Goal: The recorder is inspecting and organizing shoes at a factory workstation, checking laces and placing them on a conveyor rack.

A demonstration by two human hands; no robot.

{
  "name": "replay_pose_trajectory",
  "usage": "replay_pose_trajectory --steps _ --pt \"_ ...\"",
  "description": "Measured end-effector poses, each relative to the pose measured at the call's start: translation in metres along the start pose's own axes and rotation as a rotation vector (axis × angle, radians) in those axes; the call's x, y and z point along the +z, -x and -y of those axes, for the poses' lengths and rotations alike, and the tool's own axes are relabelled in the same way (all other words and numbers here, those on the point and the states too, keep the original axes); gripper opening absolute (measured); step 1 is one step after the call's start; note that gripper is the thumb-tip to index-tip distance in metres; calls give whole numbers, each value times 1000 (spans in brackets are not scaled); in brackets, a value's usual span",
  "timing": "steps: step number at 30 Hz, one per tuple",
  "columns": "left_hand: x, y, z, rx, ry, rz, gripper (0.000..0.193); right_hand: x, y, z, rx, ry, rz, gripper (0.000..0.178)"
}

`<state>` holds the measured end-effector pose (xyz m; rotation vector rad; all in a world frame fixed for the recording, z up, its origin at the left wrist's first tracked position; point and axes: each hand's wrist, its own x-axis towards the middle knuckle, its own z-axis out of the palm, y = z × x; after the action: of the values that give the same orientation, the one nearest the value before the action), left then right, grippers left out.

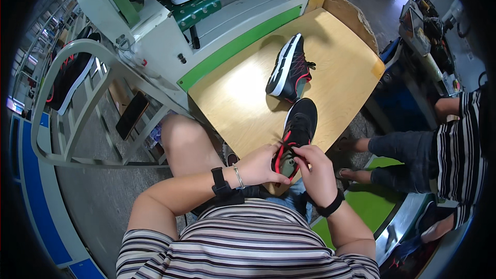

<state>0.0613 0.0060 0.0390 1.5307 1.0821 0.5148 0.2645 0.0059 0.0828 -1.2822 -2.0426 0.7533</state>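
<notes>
A black sneaker (305,116) with a red-edged collar and dark laces rests at the near edge of the wooden tabletop (235,119), its toe pointing away from me. My left hand (256,166) is closed on the left side of its collar, the thumb across the heel end. On the other side, my right hand (317,169) has its fingers bent and pinched at the collar, beside the laces. Whether a lace end is between those fingers is too small to tell. Farther back, a second black sneaker (290,67) lies on its side, white sole turned left.
A white and green conveyor machine (206,51) with shoes on it borders the table's far left. Left of me stands a metal rack (98,80) holding another sneaker and a dark phone (132,115). A torn cardboard piece (346,15) edges the back right. At right, another person (454,150) stands close.
</notes>
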Motion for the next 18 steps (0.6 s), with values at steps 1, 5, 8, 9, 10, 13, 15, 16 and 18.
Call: replay_pose_trajectory --steps 1,5,8,9,10,13,15,16,18 --pt "-3 0 -4 -17 14 48 80 2 5 4 16 37 -24 21" --pt "-20 -1 -12 -9 143 138 71 1 -17 -6 -85 305 -118 17" --pt "-42 -19 12 31 -59 -23 66 8 -35 -25 -77 341 -192 16" --pt "-53 -32 19 44 -187 -99 65 8 -37 -33 -73 336 -224 16" --pt "-68 -48 17 129 -231 -275 63 6 -30 -37 21 293 -134 20" --pt "-93 -98 -7 142 -463 -643 74 16 -3 -24 -48 349 -159 33" --pt "-91 -134 -27 51 -495 -727 88 24 15 -17 151 204 -15 52" --pt "-83 -158 -18 59 -757 -853 100 23 16 -10 167 93 -30 53" --pt "-94 -186 13 -39 -474 -679 101 16 17 -4 150 23 -15 54"
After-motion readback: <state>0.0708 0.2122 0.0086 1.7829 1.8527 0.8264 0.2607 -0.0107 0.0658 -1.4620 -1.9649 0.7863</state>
